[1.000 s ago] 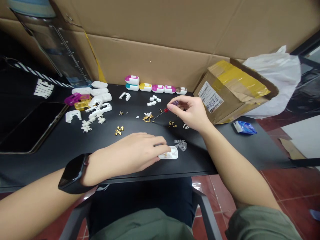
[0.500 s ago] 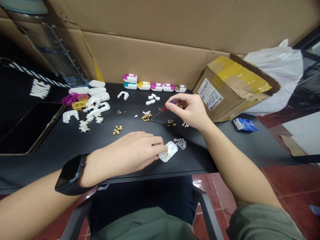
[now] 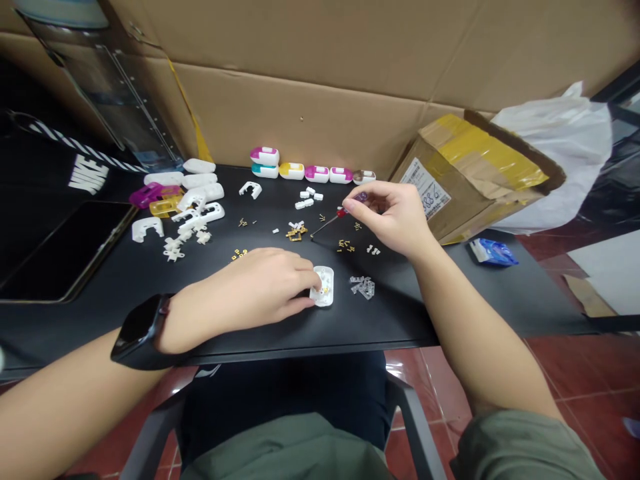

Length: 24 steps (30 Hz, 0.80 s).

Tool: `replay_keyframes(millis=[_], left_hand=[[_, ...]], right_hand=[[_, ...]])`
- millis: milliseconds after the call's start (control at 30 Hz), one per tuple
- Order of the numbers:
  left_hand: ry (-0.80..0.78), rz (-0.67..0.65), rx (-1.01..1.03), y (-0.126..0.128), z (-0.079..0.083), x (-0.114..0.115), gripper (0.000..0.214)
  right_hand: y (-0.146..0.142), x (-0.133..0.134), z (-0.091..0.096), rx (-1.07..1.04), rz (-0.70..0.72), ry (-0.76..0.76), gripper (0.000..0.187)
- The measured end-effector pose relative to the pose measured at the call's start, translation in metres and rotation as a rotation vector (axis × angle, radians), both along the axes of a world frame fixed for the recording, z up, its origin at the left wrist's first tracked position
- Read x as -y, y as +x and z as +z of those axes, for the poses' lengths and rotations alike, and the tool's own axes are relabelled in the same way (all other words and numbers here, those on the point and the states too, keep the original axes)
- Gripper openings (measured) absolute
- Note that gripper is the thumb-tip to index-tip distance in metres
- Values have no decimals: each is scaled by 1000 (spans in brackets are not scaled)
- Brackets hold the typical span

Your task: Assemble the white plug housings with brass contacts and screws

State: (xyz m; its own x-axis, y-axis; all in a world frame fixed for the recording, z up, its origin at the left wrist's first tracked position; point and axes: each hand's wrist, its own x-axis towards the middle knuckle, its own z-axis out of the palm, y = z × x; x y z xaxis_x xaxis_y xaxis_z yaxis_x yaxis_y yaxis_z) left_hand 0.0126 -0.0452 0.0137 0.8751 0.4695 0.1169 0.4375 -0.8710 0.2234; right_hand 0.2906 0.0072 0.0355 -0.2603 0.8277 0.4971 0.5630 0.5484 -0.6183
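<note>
My left hand grips a small white plastic housing near the table's front edge, its fingertips at the housing's left side. Small brass-coloured parts show inside the housing. In my right hand is a thin screwdriver, its red and purple handle pinched between thumb and fingers. The screwdriver's tip points down and left, close to a pile of brass brackets; something small and brass-coloured shows at the tip. Clear plastic pieces lie right of the housing. Small brass screws lie below the screwdriver.
White, purple and yellow shells are heaped at the left beside a phone. Several assembled two-tone cases line the back against a cardboard wall. A taped carton and a blue packet occupy the right.
My left hand has shifted the white housing left and slightly away from me, turning it more upright in view. My right hand has moved a little right with the screwdriver, its tip slightly higher.
</note>
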Motion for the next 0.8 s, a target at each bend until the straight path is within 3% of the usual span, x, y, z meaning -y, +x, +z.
replay_keyframes(millis=[133, 267, 433, 800], left_hand=[[-40, 109, 82, -4, 1, -11, 15], [-58, 204, 120, -7, 0, -22, 42], [-51, 160, 104, -7, -8, -29, 79], [-100, 100, 86, -1, -14, -25, 59]], right_hand=[[5, -1, 3, -16, -2, 47, 30], [11, -1, 9, -74, 39, 39, 36], [17, 0, 16, -145, 142, -73, 40], [5, 6, 15, -160, 300, -233, 38]])
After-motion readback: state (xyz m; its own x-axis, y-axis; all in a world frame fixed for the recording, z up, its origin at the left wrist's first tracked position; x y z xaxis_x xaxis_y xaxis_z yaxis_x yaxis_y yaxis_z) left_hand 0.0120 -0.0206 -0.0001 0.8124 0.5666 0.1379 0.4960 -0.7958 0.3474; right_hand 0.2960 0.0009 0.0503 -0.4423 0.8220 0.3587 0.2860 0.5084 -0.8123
